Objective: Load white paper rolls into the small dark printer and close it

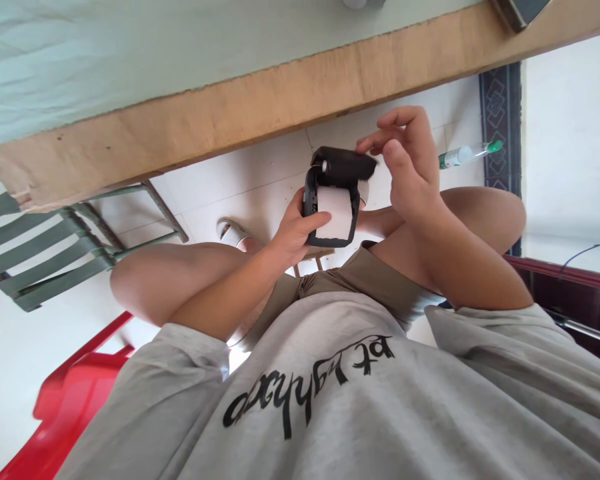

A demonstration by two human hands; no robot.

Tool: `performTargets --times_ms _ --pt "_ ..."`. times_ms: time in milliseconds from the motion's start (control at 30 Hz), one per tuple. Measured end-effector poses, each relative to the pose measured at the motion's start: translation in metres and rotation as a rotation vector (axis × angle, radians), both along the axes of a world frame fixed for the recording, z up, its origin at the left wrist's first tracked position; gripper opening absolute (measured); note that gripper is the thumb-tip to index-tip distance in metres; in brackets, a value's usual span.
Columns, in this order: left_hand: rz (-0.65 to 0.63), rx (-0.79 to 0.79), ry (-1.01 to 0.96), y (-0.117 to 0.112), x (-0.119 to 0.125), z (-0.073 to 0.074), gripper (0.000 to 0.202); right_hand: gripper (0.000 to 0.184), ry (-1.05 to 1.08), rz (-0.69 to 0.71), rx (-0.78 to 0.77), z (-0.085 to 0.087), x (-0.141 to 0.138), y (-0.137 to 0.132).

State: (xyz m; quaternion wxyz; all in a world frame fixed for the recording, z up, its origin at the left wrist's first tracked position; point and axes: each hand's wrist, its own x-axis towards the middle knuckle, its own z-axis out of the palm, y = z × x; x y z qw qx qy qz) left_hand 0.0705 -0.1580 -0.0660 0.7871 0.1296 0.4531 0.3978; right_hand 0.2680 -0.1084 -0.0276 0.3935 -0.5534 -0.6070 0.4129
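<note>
A small black printer-like device (336, 175) with its lid raised shows a white paper roll (336, 212) inside. My left hand (295, 230) is closed round its left side, thumb lying across the roll. My right hand (405, 163) is above and to the right, fingertips pinching the raised black lid at its right end. Both hands hold the device over my lap, just below the wooden table edge (260, 110).
A table with a pale green top (130, 53) spans the upper view. A green slatted chair (35, 247) stands at left, a red plastic chair (75, 393) at lower left. A green-capped bottle (467, 155) lies on the white tiled floor. Dark furniture (575, 300) sits at right.
</note>
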Motion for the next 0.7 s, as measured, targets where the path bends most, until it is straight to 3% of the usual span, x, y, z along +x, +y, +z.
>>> performTargets --times_ms 133,367,700 --pt "0.019 0.016 -0.042 0.001 -0.0015 0.0058 0.055 0.058 -0.133 0.064 -0.031 -0.0048 0.0015 -0.0001" --pt "0.009 0.009 -0.074 0.0018 -0.0046 0.0018 0.076 0.097 -0.427 0.413 -0.209 -0.0099 0.0016 0.0022" --pt "0.058 -0.015 -0.057 0.0041 -0.0035 0.0051 0.064 0.086 -0.506 0.445 -0.205 -0.0064 -0.0063 0.0067"
